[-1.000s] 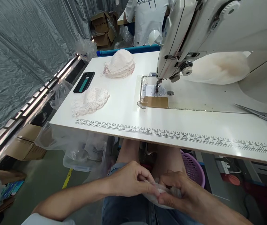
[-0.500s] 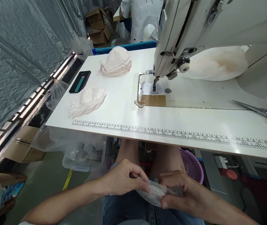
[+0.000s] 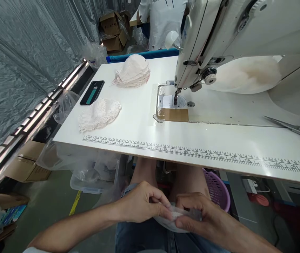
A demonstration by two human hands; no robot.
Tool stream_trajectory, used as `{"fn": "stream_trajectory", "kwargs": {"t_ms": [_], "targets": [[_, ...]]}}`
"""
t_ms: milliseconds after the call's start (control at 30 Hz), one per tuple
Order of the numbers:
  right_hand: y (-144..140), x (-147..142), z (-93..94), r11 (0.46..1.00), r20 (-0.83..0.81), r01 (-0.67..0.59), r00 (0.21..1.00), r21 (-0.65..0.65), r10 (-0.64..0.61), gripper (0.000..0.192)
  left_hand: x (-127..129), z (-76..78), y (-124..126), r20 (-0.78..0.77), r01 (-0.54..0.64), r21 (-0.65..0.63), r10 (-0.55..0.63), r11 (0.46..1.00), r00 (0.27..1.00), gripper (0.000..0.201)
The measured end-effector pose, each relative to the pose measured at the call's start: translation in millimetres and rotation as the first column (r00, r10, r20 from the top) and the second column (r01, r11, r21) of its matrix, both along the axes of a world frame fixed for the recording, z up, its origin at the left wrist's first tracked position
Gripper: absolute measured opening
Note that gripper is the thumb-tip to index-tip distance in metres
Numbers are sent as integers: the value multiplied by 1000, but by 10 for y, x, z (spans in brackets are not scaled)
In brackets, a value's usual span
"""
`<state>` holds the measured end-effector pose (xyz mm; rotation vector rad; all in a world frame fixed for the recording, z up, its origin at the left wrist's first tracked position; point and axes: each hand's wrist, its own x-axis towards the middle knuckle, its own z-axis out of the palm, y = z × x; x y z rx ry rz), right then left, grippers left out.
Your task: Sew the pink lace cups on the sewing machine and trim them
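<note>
Grey plastic sheeting walls in a white desk [image 3: 139,123] that carries a sewing machine [image 3: 218,42], two piles of lace cups [image 3: 99,114] and a phone [image 3: 92,92]. Below the desk edge, over the lap, the left hand [image 3: 141,205] and right hand [image 3: 199,218] meet, fingers of both pinched closed on a small pale fabric piece [image 3: 174,218]. To handle it well, the edges probably want aligning flat, gripped lightly near the seam line so nothing puckers.
</note>
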<state>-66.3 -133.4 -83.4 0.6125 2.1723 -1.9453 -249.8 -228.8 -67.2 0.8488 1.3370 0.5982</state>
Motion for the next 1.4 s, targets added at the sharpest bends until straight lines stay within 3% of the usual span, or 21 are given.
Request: {"fn": "stream_trajectory", "kwargs": {"t_ms": [167, 467, 667, 1067, 1267, 1400], "targets": [[14, 20, 4, 1000, 8, -13, 1000, 19, 13, 39, 6, -15, -30, -62, -1, 36, 3, 999, 998, 16], [51, 91, -60, 978, 34, 24, 999, -206, -17, 31, 12, -81, 4, 19, -59, -66, 60, 996, 998, 26], [132, 110, -60, 966, 18, 27, 1000, -255, -24, 27, -42, -139, -18, 23, -91, -90, 93, 992, 995, 23], [92, 93, -161, 975, -33, 19, 999, -220, -27, 23, -46, -139, -20, 39, -67, -92, 71, 994, 997, 31], [96, 114, -142, 983, 8, 29, 1000, -183, -28, 23, -92, -95, -17, 32, 61, -45, -59, 997, 998, 31], [93, 112, -145, 990, 62, 47, 997, -136, -39, 24, -100, -108, -16, 45, 74, -29, -72, 997, 996, 32]]}}
